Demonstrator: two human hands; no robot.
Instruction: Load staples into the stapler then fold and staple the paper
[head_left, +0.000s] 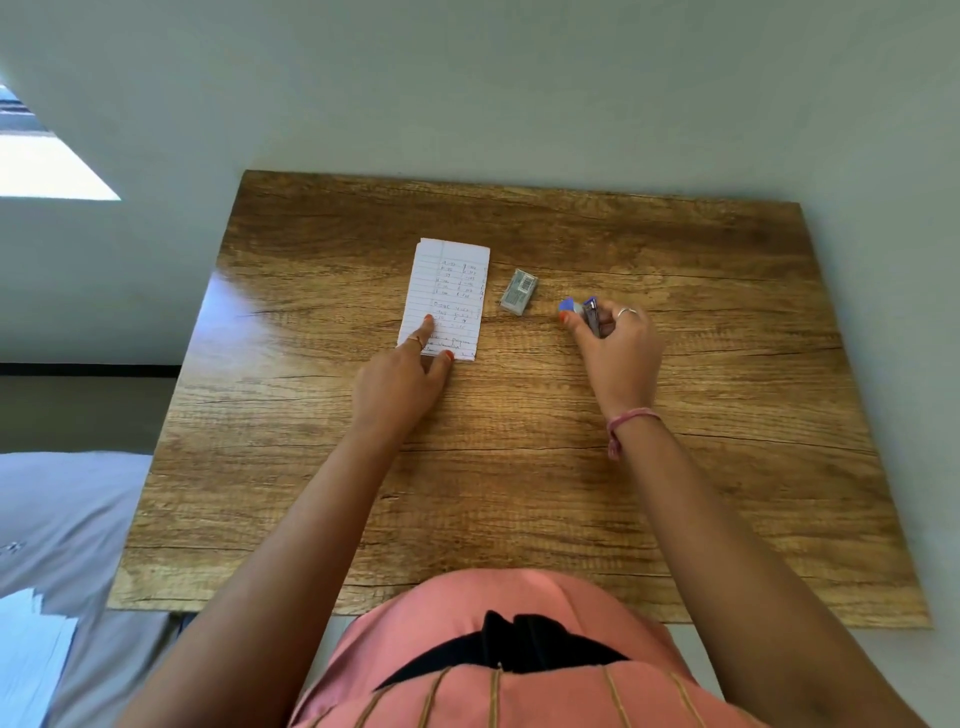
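Stapler (589, 314), small and blue with a metal body, sits in the right hand (618, 348), whose thumb and fingers curl round it, its blue end poking out toward the left. Held off the wooden table (727, 415) like this, it looks ready either to be opened for loading or brought across to the sheet; which one cannot be told from this view.

Just to the left of that hand lies a small grey staple box (518, 292), apart from both hands, within easy reach of the right. A barcode label shows on its top face; no brand can be read.

Further left, the lined paper (447, 291) lies as a narrow strip, apparently already folded. The left hand (402, 382) rests on its near end with the forefinger stretched out flat and the thumb at the bottom edge, most likely pinning it so it stays put and stays creased. Handwritten columns of figures and some lines of script cover the sheet, too small to read.
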